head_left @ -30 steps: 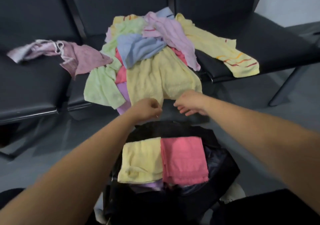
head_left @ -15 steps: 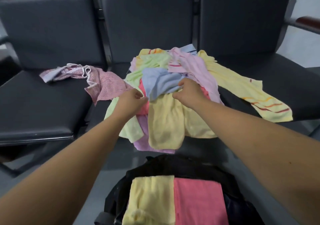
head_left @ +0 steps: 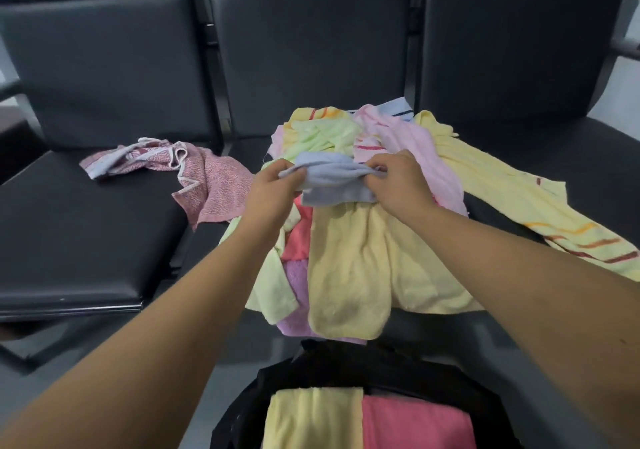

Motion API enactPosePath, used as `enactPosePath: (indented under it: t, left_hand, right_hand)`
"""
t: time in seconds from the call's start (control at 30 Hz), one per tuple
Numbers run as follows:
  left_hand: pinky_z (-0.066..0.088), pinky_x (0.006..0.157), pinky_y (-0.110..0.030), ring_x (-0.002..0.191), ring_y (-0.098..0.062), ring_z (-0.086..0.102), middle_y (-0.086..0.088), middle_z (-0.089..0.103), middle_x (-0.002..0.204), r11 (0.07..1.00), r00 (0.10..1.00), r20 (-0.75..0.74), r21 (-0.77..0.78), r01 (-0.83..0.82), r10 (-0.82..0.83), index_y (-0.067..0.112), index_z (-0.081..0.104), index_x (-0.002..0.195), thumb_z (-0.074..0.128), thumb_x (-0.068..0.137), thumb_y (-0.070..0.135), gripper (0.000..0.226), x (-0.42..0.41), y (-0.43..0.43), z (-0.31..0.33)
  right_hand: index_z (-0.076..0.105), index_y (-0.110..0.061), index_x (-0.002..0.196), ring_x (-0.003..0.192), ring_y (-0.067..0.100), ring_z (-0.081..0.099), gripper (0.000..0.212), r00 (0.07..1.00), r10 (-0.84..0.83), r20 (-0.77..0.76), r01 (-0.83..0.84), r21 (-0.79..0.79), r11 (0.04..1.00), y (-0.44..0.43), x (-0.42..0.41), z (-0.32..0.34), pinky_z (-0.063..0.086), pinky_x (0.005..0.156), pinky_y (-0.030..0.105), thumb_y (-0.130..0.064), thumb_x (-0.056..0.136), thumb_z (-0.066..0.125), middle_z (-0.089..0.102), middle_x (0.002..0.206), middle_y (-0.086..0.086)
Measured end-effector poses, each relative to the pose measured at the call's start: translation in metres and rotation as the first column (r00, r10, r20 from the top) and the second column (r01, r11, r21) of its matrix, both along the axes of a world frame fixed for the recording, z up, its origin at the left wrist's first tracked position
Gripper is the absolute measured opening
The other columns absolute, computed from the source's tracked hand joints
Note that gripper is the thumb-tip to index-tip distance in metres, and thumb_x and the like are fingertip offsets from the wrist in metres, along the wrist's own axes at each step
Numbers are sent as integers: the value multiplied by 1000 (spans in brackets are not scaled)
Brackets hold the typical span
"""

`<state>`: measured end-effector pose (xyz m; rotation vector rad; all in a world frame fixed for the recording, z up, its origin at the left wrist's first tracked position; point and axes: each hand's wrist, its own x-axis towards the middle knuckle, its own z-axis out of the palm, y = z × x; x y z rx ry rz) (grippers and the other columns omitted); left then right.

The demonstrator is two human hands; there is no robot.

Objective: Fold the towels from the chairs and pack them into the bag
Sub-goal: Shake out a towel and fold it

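Note:
A heap of towels in yellow, green, pink and lilac covers the middle chair seat, with a large yellow towel point(head_left: 363, 261) draped over its front edge. Above the heap I hold a small blue towel point(head_left: 332, 180): my left hand point(head_left: 273, 189) pinches its left end and my right hand point(head_left: 398, 182) pinches its right end. Below, an open black bag point(head_left: 332, 369) holds a folded yellow towel point(head_left: 311, 421) on the left and a folded pink towel point(head_left: 412, 428) on the right.
A patterned pink towel point(head_left: 204, 182) lies across the left black chair seat point(head_left: 76, 241). A striped yellow towel point(head_left: 526, 206) stretches onto the right chair. Black chair backs point(head_left: 311, 50) stand behind. Grey floor shows beside the bag.
Both hands rose from the front edge of the yellow towel to the blue towel, took it by its ends and lifted it off the heap. The view tilted upward.

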<state>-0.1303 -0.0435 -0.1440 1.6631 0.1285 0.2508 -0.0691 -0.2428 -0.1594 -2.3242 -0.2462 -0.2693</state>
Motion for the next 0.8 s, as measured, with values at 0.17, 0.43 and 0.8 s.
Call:
enactPosePath:
  t: [0.17, 0.43, 0.8]
  left_hand:
    - [46, 72, -34, 81, -23, 54, -7, 54, 82, 999, 998, 47, -30, 30, -29, 17, 55, 77, 61, 98, 18, 22, -21, 13, 24]
    - [53, 68, -31, 92, -23, 75, -6, 70, 97, 985, 982, 167, -131, 109, -87, 8, 58, 104, 58, 103, 25, 17, -76, 12, 100]
    - [50, 56, -22, 59, -17, 65, -5, 72, 80, 985, 931, 347, -83, 148, -111, 5, 66, 115, 57, 103, 24, 24, -144, -3, 235]
  right_hand:
    - [76, -18, 89, 85, 22, 63, 17, 988, 97, 123, -107, 82, 991, 1, -29, 49, 53, 76, 40, -24, 86, 61, 70, 94, 6]
    - [75, -15, 87, 66, 18, 61, 12, 980, 133, 147, -159, 184, 970, -4, -92, 160, 58, 79, 46, -10, 86, 63, 72, 76, 12]
    - [71, 3, 91, 69, 18, 53, 17, 973, 99, 209, -123, 104, 987, -8, -171, 290, 47, 63, 32, -14, 88, 67, 63, 77, 13]
